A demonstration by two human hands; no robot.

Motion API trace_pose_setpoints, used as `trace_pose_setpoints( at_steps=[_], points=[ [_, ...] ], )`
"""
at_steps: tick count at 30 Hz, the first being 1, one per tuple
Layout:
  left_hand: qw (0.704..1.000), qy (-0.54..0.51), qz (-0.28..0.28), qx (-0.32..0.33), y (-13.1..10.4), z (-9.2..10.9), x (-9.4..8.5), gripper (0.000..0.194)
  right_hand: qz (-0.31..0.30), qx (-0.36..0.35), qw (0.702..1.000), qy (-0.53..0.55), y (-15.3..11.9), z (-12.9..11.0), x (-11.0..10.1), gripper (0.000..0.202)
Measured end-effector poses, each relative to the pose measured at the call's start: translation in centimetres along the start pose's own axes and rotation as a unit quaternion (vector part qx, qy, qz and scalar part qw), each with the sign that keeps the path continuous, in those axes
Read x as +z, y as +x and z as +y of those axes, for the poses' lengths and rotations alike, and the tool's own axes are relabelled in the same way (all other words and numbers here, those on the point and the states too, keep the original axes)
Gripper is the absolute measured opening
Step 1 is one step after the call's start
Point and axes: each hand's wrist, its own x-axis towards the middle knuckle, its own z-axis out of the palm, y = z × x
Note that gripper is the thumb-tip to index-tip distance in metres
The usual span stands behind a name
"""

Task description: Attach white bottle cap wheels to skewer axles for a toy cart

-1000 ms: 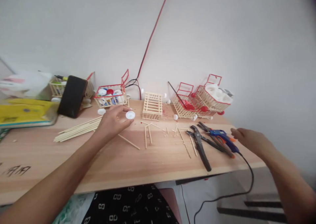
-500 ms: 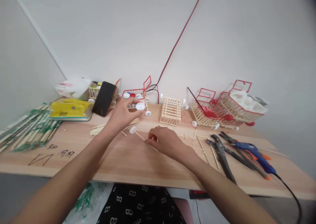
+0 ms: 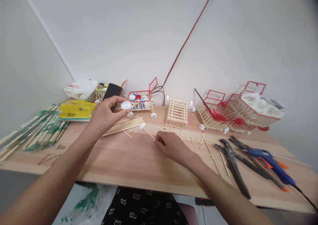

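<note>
Between thumb and fingers, my left hand (image 3: 108, 114) pinches a white bottle cap (image 3: 126, 105) above a bundle of thin sticks (image 3: 124, 125). My right hand (image 3: 174, 145), fingers curled, grips the end of a thin stick (image 3: 149, 133) low over the table. A second white cap (image 3: 142, 126) is on that stick's far end. Beyond my left hand stands a small stick cart (image 3: 140, 104) with red edges, filled with coloured caps. A plain stick frame (image 3: 177, 113) with white wheels lies at the back centre.
Red-edged stick carts (image 3: 213, 117) stand at the back right. Pliers (image 3: 235, 167) and a blue glue gun (image 3: 270, 162) lie at right. A phone (image 3: 113, 92), a yellow pack (image 3: 77, 110) and wrapped sticks (image 3: 42, 129) are at left. Stick scraps litter the middle.
My left hand has moved left with the white cap, uncovering the cart of caps and more of the stick bundle. The view has shifted slightly. My right hand still grips the stick.
</note>
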Motion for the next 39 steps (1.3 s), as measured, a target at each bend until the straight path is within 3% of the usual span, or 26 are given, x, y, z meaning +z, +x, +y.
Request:
trace_pose_setpoints(
  at_steps=[3,6,9,14,19,24,27,33,39],
  points=[
    [1.000,-0.005,-0.013,-0.002,-0.4,0.1,-0.2,0.035,0.048,-0.019,0.997,0.063,-0.5,0.8,-1.7,0.012],
    [0.999,-0.017,-0.051,0.011,-1.0,0.7,0.8,0.031,0.106,-0.044,0.988,0.107,-1.0,1.3,-3.7,0.017],
    [0.993,-0.052,-0.099,0.036,-1.7,2.0,2.7,0.025,0.129,-0.062,0.978,0.150,-1.4,1.8,-5.1,0.018],
    [0.976,-0.097,-0.191,0.046,-2.7,4.2,6.5,0.021,0.166,-0.067,0.963,0.201,-1.4,2.7,-5.5,0.016],
    [0.962,-0.125,-0.233,0.070,-2.5,5.1,9.3,0.019,0.228,-0.067,0.943,0.234,-0.8,3.3,-5.8,0.018],
    [0.952,-0.136,-0.255,0.103,-2.3,5.8,10.8,0.018,0.289,-0.055,0.919,0.263,-0.9,4.0,-5.9,0.016],
    [0.946,-0.145,-0.267,0.112,-2.5,5.7,11.3,0.017,0.293,-0.038,0.912,0.284,-1.1,4.2,-5.5,0.017],
    [0.950,-0.167,-0.247,0.095,-3.1,5.0,11.6,0.025,0.275,-0.031,0.929,0.248,-1.2,4.1,-4.2,0.016],
    [0.949,-0.157,-0.219,0.167,-3.3,4.5,11.6,0.031,0.258,-0.041,0.943,0.206,-1.1,3.8,-3.8,0.014]
  ],
)
